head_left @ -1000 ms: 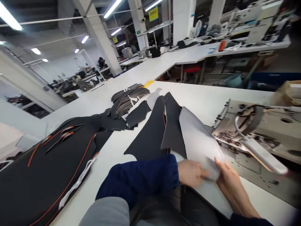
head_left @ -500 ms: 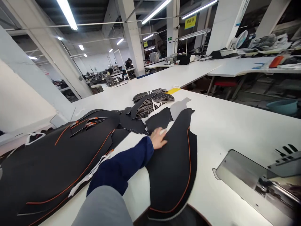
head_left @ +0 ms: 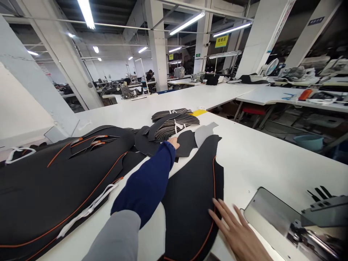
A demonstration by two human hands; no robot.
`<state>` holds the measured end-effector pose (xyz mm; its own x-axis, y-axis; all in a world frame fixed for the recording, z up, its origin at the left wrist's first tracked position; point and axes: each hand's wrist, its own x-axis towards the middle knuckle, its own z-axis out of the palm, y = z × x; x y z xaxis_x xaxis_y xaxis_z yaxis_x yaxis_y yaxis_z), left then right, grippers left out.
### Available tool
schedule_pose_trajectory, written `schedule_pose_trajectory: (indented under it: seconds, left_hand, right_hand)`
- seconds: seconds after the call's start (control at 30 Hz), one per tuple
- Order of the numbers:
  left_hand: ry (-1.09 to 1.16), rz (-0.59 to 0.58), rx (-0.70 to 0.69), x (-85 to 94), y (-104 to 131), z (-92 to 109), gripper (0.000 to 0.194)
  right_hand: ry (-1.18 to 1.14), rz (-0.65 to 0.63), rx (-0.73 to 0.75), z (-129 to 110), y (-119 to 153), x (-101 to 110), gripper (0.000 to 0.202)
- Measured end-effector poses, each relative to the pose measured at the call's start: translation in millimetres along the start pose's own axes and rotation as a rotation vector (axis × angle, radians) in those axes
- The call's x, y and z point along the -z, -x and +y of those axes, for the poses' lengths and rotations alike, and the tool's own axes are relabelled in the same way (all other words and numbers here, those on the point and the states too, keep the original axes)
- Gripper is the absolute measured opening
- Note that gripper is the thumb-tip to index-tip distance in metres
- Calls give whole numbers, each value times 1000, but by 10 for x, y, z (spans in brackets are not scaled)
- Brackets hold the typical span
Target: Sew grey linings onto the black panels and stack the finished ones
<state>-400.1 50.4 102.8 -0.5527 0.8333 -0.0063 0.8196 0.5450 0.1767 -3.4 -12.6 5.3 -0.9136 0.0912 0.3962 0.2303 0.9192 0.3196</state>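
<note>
A long black fabric panel [head_left: 187, 195] with orange piping along its right edge lies flat in front of me. My right hand [head_left: 236, 228] rests on that piped edge, palm down with fingers spread. My left hand [head_left: 174, 142] reaches forward to the left edge of a small dark fabric piece [head_left: 186, 143]; its fingers look curled on that edge, though the fingertips are partly hidden. A light grey piece [head_left: 205, 134] lies beside the small one. Just beyond stands a bundle of stacked dark pieces [head_left: 174, 125] tied with white strips.
Large black panels with orange piping [head_left: 81, 188] cover the table's left side. A sewing machine [head_left: 307, 224] stands at the right front. A white tabletop [head_left: 272, 152] stretches around the pieces. Farther right are another table [head_left: 261, 95] and a blue basin [head_left: 308, 142].
My left hand has moved forward off the piped panel to the small dark piece. My right hand has come into view on the panel's right edge. The view has shifted slightly.
</note>
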Motion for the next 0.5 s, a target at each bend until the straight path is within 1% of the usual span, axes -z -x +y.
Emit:
schedule_pose_trajectory:
  seconds: [0.03, 0.07, 0.13, 0.17, 0.2, 0.23, 0.27, 0.3, 0.33, 0.4, 0.43, 0.47, 0.5]
  left_hand:
    - [-3, 27, -20, 154, 15, 17, 33]
    - [-6, 57, -40, 313, 42, 38, 31]
    - [-29, 136, -125, 587, 144, 100, 33]
    - [-53, 178, -193, 671, 226, 145, 35]
    - [-88, 212, -275, 705, 331, 199, 37]
    - [-134, 225, -361, 683, 459, 257, 40]
    - [-186, 213, -439, 603, 607, 314, 43]
    - [-242, 162, -504, 475, 771, 367, 46]
    - [-292, 75, -551, 310, 941, 411, 48]
    - [-369, -143, -616, -59, 1252, 477, 47]
    - [-390, -228, -630, -230, 1369, 507, 47]
    - [-399, -289, -647, -373, 1450, 541, 47]
    - [-395, -319, -664, -481, 1491, 583, 48]
  right_hand:
    - [24, -27, 60, 57, -97, -71, 62]
    - [49, -41, 105, 112, -186, -156, 55]
    - [109, -82, 107, 176, -274, -317, 48]
    - [137, -95, 79, 170, -252, -369, 46]
    - [160, -108, 39, 135, -187, -392, 45]
    - [177, -116, -8, 71, -87, -383, 46]
    - [187, -125, -60, -14, 34, -345, 47]
    - [192, -135, -113, -114, 164, -283, 47]
    - [188, -144, -159, -217, 291, -206, 48]
    - [151, -146, -240, -397, 503, -44, 50]
    - [125, -141, -272, -462, 583, 26, 51]
    - [97, -133, -298, -506, 645, 83, 52]
    - [71, -120, -317, -532, 691, 126, 53]
